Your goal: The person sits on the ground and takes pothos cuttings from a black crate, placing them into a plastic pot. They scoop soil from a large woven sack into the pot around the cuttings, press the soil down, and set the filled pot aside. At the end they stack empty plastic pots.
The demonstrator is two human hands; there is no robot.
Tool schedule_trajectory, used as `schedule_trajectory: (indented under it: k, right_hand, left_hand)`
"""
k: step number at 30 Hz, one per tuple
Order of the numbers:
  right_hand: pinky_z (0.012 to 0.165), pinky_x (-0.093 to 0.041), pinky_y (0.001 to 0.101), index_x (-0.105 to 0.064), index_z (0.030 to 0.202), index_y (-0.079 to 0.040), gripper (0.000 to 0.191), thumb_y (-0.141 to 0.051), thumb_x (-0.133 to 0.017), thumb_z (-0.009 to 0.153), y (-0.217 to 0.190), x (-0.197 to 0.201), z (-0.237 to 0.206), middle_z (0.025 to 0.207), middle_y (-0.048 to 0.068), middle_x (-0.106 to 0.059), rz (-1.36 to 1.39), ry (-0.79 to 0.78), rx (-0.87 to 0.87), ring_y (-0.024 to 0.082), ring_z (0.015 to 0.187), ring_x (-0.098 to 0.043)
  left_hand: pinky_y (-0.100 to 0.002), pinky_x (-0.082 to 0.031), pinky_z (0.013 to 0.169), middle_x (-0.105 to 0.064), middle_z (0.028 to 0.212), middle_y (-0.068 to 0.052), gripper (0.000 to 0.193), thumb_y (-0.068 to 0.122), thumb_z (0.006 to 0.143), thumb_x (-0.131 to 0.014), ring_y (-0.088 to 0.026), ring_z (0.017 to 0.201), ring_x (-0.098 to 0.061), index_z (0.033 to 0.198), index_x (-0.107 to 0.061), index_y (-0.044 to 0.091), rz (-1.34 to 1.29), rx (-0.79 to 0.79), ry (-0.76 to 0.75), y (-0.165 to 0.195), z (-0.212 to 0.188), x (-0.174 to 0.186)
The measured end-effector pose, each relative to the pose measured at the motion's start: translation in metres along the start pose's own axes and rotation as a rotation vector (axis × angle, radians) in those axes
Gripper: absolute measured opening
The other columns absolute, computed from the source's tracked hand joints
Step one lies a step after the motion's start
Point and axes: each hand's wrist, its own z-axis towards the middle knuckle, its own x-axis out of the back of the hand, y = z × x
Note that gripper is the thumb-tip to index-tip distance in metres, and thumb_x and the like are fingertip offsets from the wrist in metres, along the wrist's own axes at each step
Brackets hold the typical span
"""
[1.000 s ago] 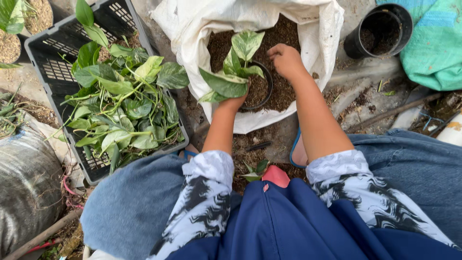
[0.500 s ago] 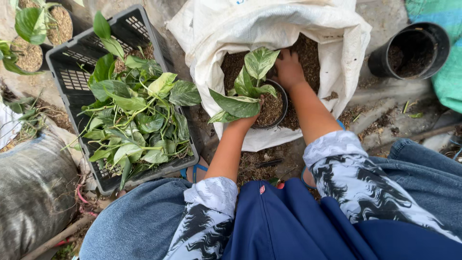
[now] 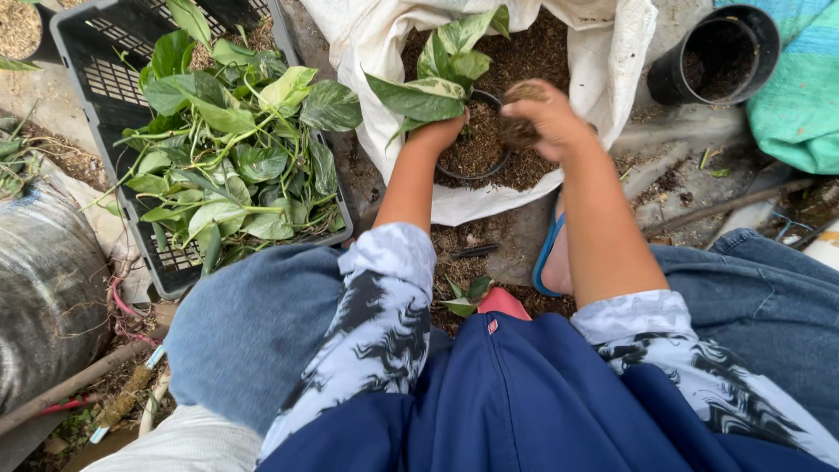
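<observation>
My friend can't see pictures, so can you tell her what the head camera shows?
A person's left hand steadies a leafy green cutting in a small black pot, while the right hand brings a clump of brown soil over it. The pot sits inside an open white sack of soil, beside a black crate of cuttings.

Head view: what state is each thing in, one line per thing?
Left hand: holding the cutting upright in the pot.
Right hand: closed on a clump of soil over the pot.
Cutting: upright, leaves spread.
Pot: partly filled, sitting in the sack.
Sack: open, holding soil.
Crate: full of cuttings.
Spare pot: nearly empty, upright.
</observation>
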Motion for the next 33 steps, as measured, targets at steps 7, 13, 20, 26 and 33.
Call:
schedule_trajectory:
  k: [7,13,20,26,33]
  right_hand:
    - [0.097,-0.053,0.0473,-0.058,0.132,-0.013,0.044,-0.022,-0.071,0.091,0.023,-0.043,-0.038,0.127,0.013,-0.063,-0.718,0.092,0.291,0.029,0.11,-0.065]
    - [0.103,-0.047,0.0537,-0.071,0.119,-0.004,0.039,-0.034,-0.057,0.1,0.043,-0.054,-0.044,0.126,0.021,-0.068,-1.448,-0.004,0.824,0.038,0.116,-0.064]
    - [0.096,-0.049,0.0486,-0.074,0.108,-0.003,0.043,-0.039,-0.053,0.101,0.044,-0.059,-0.033,0.114,0.02,-0.071,-1.393,-0.106,0.471,0.04,0.109,-0.064]
    - [0.11,-0.053,0.04,-0.073,0.117,-0.01,0.029,-0.011,-0.057,0.092,0.034,0.006,-0.017,0.126,0.017,-0.072,-1.033,0.264,0.562,0.033,0.122,-0.067]
    - [0.1,-0.036,0.0721,-0.059,0.141,-0.017,0.091,-0.041,-0.091,0.058,0.07,0.015,-0.001,0.16,0.03,-0.031,-1.588,0.29,0.575,0.064,0.136,-0.035]
  left_hand:
    - [-0.042,-0.031,0.123,-0.044,0.16,-0.012,0.062,0.044,0.096,-0.055,-0.032,0.149,-0.04,0.15,-0.048,0.015,-0.106,0.002,-0.018,0.02,-0.017,0.025]
    - [-0.046,-0.027,0.118,-0.039,0.156,-0.015,0.06,0.043,0.097,-0.054,-0.034,0.144,-0.036,0.147,-0.044,0.013,-0.051,-0.07,0.058,0.009,-0.02,0.017]
    - [-0.045,-0.031,0.12,-0.047,0.151,-0.014,0.052,0.041,0.099,-0.05,-0.033,0.142,-0.042,0.143,-0.051,0.013,0.146,-0.236,0.25,-0.001,-0.016,0.0]
    - [-0.044,-0.035,0.117,-0.054,0.145,-0.014,0.049,0.043,0.101,-0.046,-0.031,0.137,-0.048,0.137,-0.055,0.012,0.189,-0.233,0.222,-0.009,-0.02,-0.016]
    - [-0.043,-0.037,0.113,-0.055,0.142,-0.013,0.053,0.048,0.101,-0.042,-0.029,0.133,-0.05,0.135,-0.054,0.01,0.161,-0.125,0.097,-0.009,-0.016,-0.01]
